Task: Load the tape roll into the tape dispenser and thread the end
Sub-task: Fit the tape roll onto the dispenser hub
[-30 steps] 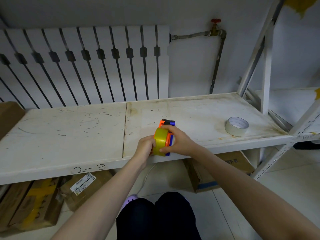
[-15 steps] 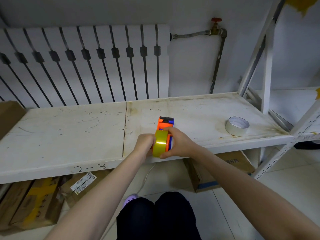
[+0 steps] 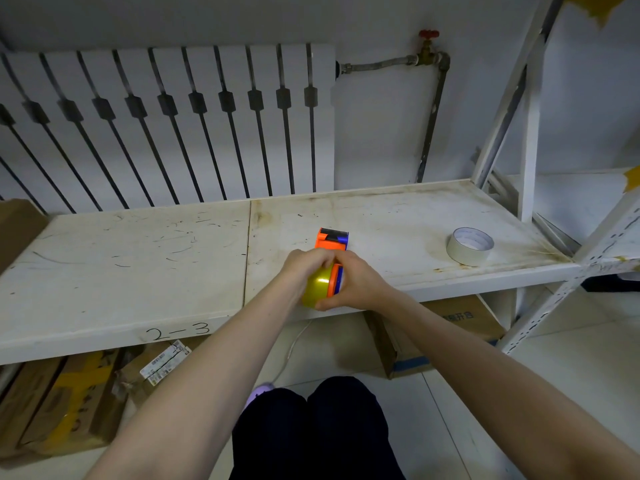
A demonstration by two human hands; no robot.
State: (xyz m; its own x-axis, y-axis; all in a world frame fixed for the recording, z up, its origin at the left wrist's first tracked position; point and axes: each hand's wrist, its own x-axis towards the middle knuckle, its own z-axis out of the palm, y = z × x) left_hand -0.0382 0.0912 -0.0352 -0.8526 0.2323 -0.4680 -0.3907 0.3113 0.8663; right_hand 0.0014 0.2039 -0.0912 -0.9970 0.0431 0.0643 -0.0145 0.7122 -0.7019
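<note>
Change: your left hand point(image 3: 306, 268) has slid up over the top of the tape roll point(image 3: 317, 285), its fingers now curling across toward the right hand; the dispenser has barely shifted.
Knees: your dark trousers fill the lower centre of the frame.
Left hand: clamped on the yellow tape roll from the left side and top, at centre frame.
Right hand point(image 3: 356, 284): wrapped around the tape dispenser point(image 3: 331, 241) from the right, thumb under the roll, fingers closed on the orange and blue body.
Tape roll: it sits against the dispenser's left side, between your two hands, above the front edge of the shelf point(image 3: 138, 265).
Dispenser head: the orange front end sticks out past your knuckles, pointing away from you.
Shelf: white, scuffed, with "2-3" written on its front lip at lower left.
White tape roll point(image 3: 470, 245): lies flat on the shelf, well apart, to the right of centre.
Radiator point(image 3: 173, 123): stands behind the shelf, upper left of the frame.
</note>
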